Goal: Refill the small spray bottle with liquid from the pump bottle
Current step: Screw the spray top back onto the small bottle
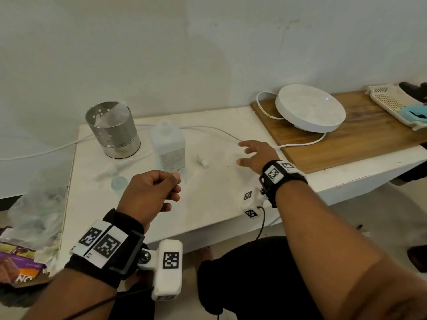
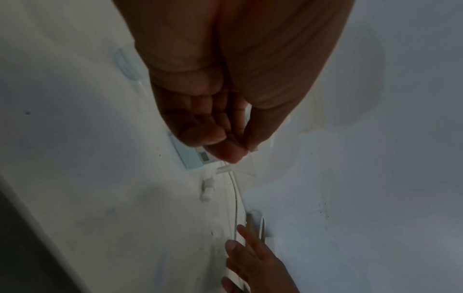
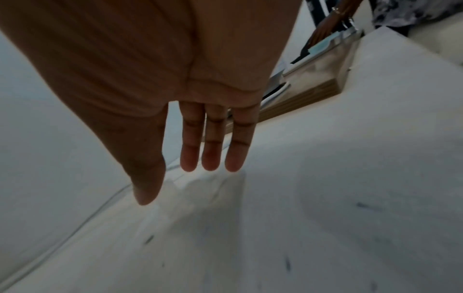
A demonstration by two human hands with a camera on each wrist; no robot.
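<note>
Fingers of the left hand are curling around something small and clear, probably the spray bottle; I cannot tell surely. Right hand is hovering with straight, empty fingers. Uncapped pump bottle is standing at 12 o'clock from the left hand. Pouring needs aligned mouths.

A: L hand?
B: Fingers curled in, thumb tip vs index, like a pinch. Can't tell if anything's in it. Wrist strapped w/ marker band.
A: R hand?
B: Reached fwd, palm down, fingers straight & slightly spread, thumb out to the side. Holds nothing. Forearm stretched out, same band on wrist.
</note>
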